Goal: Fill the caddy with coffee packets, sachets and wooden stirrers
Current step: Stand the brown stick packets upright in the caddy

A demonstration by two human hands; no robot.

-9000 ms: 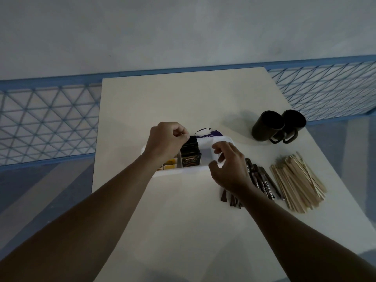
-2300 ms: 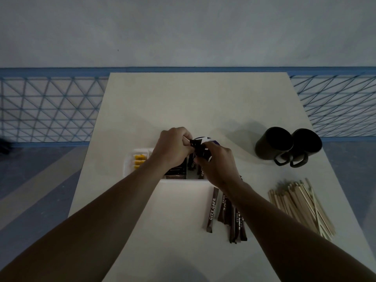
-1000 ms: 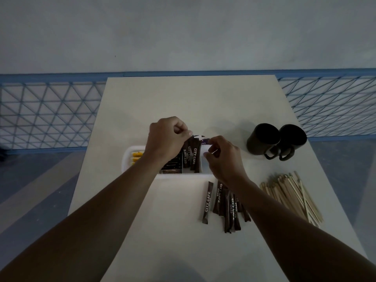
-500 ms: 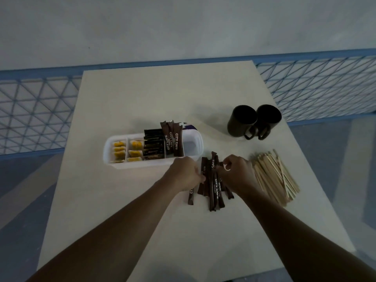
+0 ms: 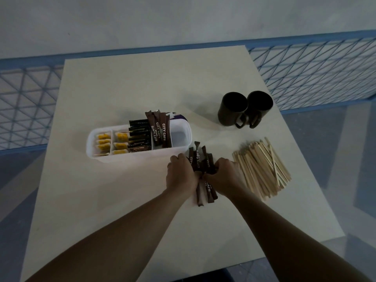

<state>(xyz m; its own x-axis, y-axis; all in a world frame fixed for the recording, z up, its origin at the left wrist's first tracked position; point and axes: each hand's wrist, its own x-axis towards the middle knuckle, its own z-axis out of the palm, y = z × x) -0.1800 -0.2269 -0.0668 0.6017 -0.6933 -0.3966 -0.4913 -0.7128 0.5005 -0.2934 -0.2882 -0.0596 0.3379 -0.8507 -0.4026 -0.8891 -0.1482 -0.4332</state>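
Beside the white plastic caddy (image 5: 132, 156): gathering brown stick sachets (image 5: 198, 157)
Left hand (image 5: 180, 176) and right hand (image 5: 224, 176) curl round the bundle at its near right; yellow packets (image 5: 103, 141), black coffee packets (image 5: 139, 135) and a few sticks already sit inside; pale wooden stirrers (image 5: 262, 167) lie untouched, far right.

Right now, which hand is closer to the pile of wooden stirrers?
The right hand. It grips the brown sachets just beside the wooden stirrers; the left hand grips the same bundle on its far side, nearer the caddy.
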